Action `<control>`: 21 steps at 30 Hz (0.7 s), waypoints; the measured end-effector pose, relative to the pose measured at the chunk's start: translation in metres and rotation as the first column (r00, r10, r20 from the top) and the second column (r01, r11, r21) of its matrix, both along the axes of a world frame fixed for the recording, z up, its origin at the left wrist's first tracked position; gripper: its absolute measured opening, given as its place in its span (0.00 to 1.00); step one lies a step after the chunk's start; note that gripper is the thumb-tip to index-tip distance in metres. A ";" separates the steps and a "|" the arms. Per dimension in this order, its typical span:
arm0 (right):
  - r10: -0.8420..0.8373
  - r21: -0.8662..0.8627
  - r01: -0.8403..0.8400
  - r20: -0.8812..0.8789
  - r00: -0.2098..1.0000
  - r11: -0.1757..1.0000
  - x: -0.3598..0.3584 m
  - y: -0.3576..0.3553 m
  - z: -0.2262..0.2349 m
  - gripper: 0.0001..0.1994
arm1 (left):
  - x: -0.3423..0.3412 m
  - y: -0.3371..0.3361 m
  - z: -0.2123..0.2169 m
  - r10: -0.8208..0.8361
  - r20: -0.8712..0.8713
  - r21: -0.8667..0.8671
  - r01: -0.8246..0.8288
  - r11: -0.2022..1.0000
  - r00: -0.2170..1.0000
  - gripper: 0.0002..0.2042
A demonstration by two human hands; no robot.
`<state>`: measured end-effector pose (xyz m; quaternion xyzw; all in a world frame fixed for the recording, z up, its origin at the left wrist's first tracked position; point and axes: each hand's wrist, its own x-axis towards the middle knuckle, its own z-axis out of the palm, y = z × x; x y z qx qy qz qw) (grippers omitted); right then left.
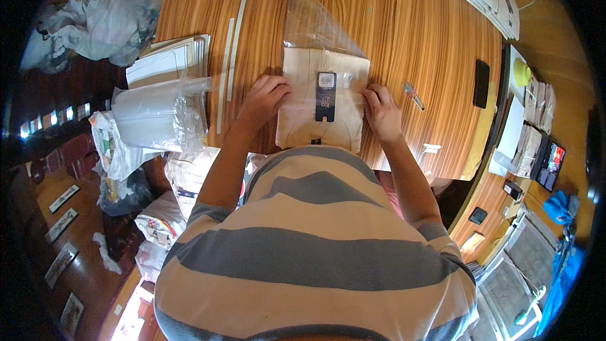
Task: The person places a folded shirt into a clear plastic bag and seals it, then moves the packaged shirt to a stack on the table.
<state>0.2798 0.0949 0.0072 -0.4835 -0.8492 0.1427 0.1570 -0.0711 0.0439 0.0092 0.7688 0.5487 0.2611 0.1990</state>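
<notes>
Your shirt (315, 259), lower centre of the frame, carries broad grey and tan stripes. At the centre you have a cream garment (297, 102) with a near-black tag (325, 112). Your bench (429, 25) shows orange-brown, dark-streaked wood grain; lower right, you have bright blue material (559, 207).

Head-worn fisheye, looking down past striped shirt (309, 256) onto nearby wooden table (420, 31).

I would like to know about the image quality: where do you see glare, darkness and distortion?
Head view: whitish glare on the clear plastic stack at left; blown-out bright patch at lower left; deep shadow left of the wooden table; fisheye image fading to black corners; left hand and right hand readable.
</notes>
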 end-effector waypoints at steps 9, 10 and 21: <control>-0.052 -0.079 0.035 -0.217 0.975 0.996 0.011 -0.014 -0.003 0.09 | -0.004 -0.018 -0.002 0.069 0.041 -0.079 -0.066 0.995 0.997 0.08; -0.033 -0.105 0.011 -0.208 0.977 0.994 0.015 -0.025 0.007 0.08 | -0.006 -0.026 0.001 0.039 0.040 -0.147 -0.033 0.989 0.998 0.08; -0.258 -0.850 -0.007 -0.168 0.951 0.526 0.036 -0.120 0.038 0.11 | -0.007 -0.087 0.051 -0.057 0.022 -0.781 0.052 0.623 0.998 0.14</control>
